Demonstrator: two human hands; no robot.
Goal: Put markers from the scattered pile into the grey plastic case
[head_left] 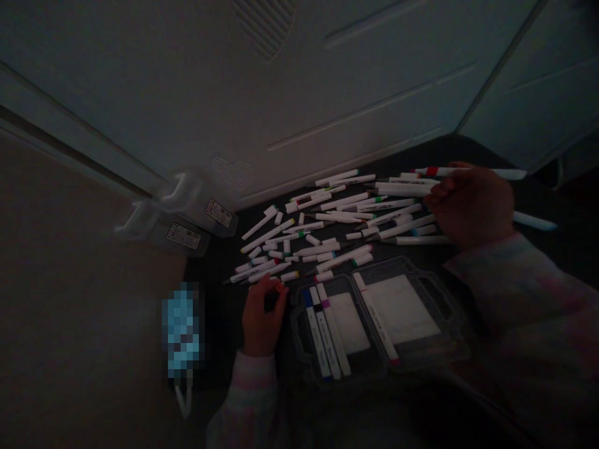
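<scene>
My right hand [475, 202] is closed around a white marker [496, 173] with a red band and a bare tip pointing left, above the right end of a pile of markers. My left hand [261, 321] has its thumb and index finger pinched together at the pile's near left edge; a small reddish spot shows at the fingertips, too dim to name. Between the hands lies an open clear plastic case [381, 374]. Its left half holds a blue-banded marker [318, 340], a black-banded one and a purple-banded one; one red-ended marker [378, 321] lies in the right half.
Loose white markers [346, 202] and several separate caps [276, 254] cover the dark surface. Two clear cases with labels [185, 236] stand at the left. A blurred blue device [182, 330] lies at the left edge. Behind rises a pale cabinet front [299, 112].
</scene>
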